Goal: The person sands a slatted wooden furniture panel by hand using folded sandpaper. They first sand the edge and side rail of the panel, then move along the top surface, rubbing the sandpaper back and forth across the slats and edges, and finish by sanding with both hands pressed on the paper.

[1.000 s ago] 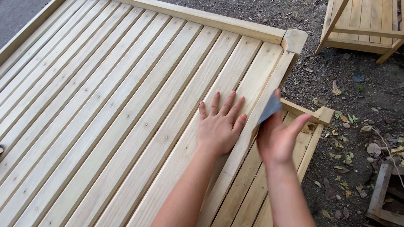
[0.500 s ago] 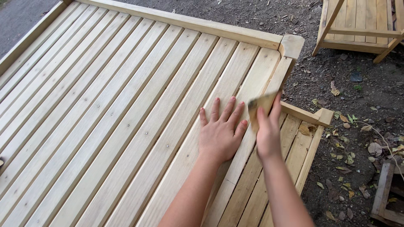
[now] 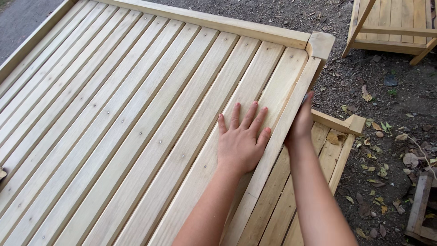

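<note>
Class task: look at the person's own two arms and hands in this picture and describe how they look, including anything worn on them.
Both forearms are bare, with no sleeves in view. The left hand has no glove, ring, watch or bracelet; its fingernails are painted a pinkish red. The right hand is also ungloved, with no wristwear visible, and one painted nail shows at a fingertip. No markings can be seen on either arm.

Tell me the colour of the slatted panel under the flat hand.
Pale yellowish bare wood, seen in the head view.
</note>
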